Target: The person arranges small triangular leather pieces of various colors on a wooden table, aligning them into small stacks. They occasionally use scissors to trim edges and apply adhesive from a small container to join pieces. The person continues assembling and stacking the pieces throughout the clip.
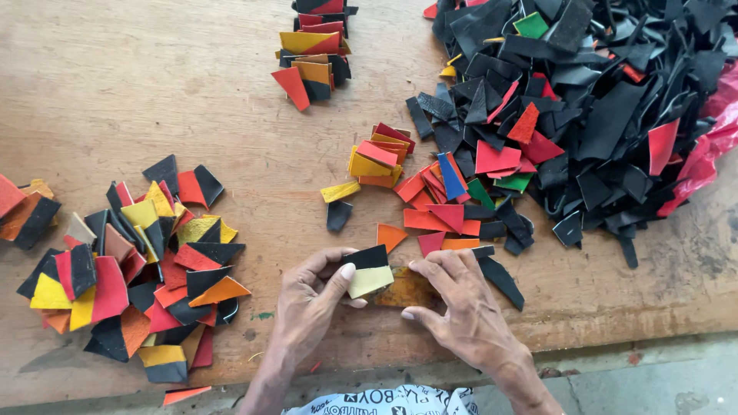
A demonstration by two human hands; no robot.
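Note:
My left hand pinches a small piece that is black on one half and pale yellow on the other, thumb on top of it. My right hand lies flat with its fingers pressing an orange-brown scrap onto the wooden table. The two pieces touch side by side, near the table's front edge.
A big heap of black scraps with some red and green ones fills the back right. Joined two-colour pieces lie in a pile at the left, a small stack in the middle and another at the back. Loose red and orange scraps lie just beyond my hands.

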